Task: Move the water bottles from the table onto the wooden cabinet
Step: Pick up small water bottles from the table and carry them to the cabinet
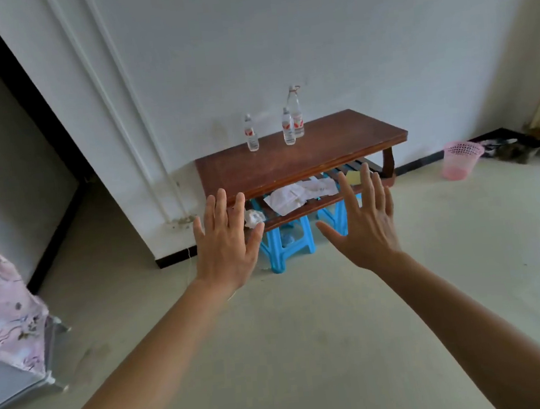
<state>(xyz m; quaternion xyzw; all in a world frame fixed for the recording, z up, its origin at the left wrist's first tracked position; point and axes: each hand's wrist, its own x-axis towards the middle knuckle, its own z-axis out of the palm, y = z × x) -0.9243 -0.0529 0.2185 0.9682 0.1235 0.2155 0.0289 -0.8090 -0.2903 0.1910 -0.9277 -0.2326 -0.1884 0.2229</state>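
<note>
Bare forearms enter from the bottom edge, both reaching toward mid-frame. Left hand point(224, 245): open, fingers straight and spread, back of the hand to the camera, holding nothing. Right hand point(368, 224): the same, thumb splayed toward centre, nothing in it. Both hang in the air, and their fingertips overlap the front edge of the low dark-brown wooden table point(323, 153) at centre frame. Whether they touch it cannot be told.

On the table top, upper centre, near the white wall, all upright:
- small clear plastic water bottle point(251, 135) with a red-and-white label, leftmost, standing apart;
- second small bottle point(288, 128), same label, to its right;
- tall clear bottle point(295, 109), just behind the second one.

Below the top, on the slatted lower shelf point(299, 214), lie crumpled white papers point(297, 193). Bright blue plastic stools point(286, 245) stand under it. Pink mesh waste basket point(462, 159) sits on the floor at right. Pink floral cloth point(4, 305) hangs at the left edge.
</note>
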